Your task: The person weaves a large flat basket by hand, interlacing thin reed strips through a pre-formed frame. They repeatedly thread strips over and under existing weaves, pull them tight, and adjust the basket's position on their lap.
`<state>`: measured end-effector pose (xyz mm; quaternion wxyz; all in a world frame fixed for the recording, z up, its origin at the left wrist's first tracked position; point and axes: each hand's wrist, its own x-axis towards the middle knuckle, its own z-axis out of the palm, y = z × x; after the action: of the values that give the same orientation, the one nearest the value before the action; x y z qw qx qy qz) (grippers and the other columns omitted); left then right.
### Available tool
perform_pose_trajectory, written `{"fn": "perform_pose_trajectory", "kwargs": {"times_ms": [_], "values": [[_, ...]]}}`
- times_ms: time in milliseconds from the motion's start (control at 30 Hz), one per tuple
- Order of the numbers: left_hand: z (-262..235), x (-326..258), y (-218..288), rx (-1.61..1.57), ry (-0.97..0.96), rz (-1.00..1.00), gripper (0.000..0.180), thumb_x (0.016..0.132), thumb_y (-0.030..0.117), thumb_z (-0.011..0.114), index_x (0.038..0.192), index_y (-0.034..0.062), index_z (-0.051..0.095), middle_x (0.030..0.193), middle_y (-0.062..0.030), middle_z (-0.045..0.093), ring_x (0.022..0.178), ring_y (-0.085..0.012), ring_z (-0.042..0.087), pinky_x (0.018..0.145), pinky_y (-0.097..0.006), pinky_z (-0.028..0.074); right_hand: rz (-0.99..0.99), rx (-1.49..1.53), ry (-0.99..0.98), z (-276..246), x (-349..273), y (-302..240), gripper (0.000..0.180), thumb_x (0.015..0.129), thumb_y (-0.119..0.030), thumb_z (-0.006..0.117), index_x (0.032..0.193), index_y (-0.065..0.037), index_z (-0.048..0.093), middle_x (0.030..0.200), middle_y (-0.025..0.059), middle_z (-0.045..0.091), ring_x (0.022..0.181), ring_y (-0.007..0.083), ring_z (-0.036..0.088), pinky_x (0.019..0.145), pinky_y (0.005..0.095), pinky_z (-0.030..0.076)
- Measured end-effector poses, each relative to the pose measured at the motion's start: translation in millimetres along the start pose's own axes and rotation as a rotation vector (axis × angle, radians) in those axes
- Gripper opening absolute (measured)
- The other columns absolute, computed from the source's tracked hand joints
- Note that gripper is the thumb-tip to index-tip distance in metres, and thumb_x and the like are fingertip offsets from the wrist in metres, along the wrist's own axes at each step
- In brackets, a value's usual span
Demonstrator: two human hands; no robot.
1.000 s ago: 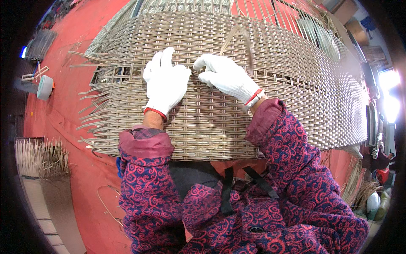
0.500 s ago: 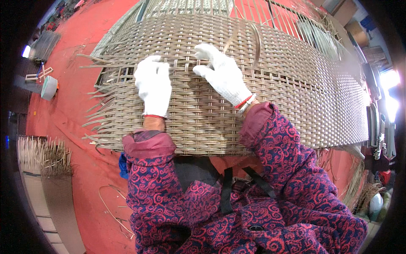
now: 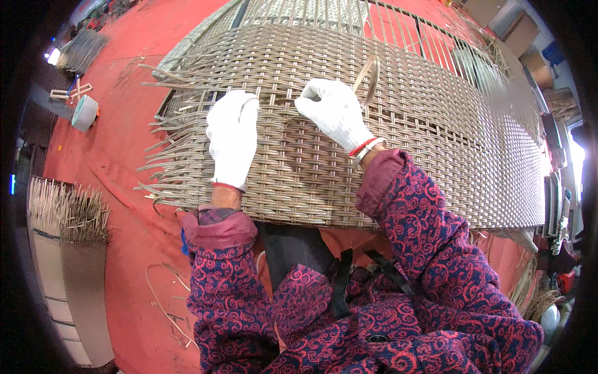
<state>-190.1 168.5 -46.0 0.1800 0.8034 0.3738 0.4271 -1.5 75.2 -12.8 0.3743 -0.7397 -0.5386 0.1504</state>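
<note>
Across my lap lies a large woven wicker panel of brownish-grey strands. My left hand, in a white knitted glove, rests on its left part with the fingers curled closed; what they hold is hidden. To the right, my gloved right hand pinches with thumb and forefinger at a strand along a row of the weave. Just beyond its knuckles a loose strand loop stands up from the panel. A narrow gap in the weave runs rightward past that hand.
Loose strand ends stick out along the panel's left edge. Bare upright rods rise at its far side. On the red floor stand a pale bucket and, at lower left, another panel with frayed ends.
My right hand's fingers have closed from a looser, spread pose into a pinch. The left hand's fingers have curled in closer. The whole view has shifted slightly, and the strand loop sits lower beside the right hand.
</note>
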Motion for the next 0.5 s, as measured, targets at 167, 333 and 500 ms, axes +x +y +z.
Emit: {"fn": "perform_pose_trajectory", "kwargs": {"times_ms": [167, 333, 500], "values": [[21, 15, -11, 0.399, -0.158, 0.199, 0.022, 0.094, 0.033, 0.065, 0.099, 0.0153, 0.077, 0.133, -0.0103, 0.063, 0.126, -0.0309, 0.054, 0.105, -0.048, 0.041, -0.042, -0.219, 0.075, 24, 6, -4, 0.021, 0.083, -0.028, 0.065, 0.081, -0.008, 0.068, 0.080, 0.0131, 0.069, 0.076, 0.0332, 0.068, 0.072, 0.0442, 0.053], [29, 22, -13, 0.635, -0.291, 0.307, 0.024, 0.095, 0.036, 0.062, 0.100, 0.0170, 0.077, 0.149, -0.0112, 0.050, 0.135, -0.0322, 0.046, 0.109, -0.051, 0.035, -0.064, -0.291, -0.067, 40, 20, 2, 0.023, 0.086, -0.029, 0.061, 0.089, -0.008, 0.069, 0.087, 0.0156, 0.069, 0.087, 0.0380, 0.068, 0.079, 0.0492, 0.053], [30, 23, -19, 0.360, -0.253, 0.204, 0.020, 0.088, 0.032, 0.070, 0.088, 0.0136, 0.077, 0.141, -0.0106, 0.057, 0.131, -0.0313, 0.050, 0.109, -0.048, 0.036, -0.037, -0.208, -0.055, 42, 24, 13, 0.023, 0.086, -0.027, 0.059, 0.092, -0.007, 0.070, 0.093, 0.0164, 0.072, 0.090, 0.0393, 0.070, 0.079, 0.0498, 0.055]]}}
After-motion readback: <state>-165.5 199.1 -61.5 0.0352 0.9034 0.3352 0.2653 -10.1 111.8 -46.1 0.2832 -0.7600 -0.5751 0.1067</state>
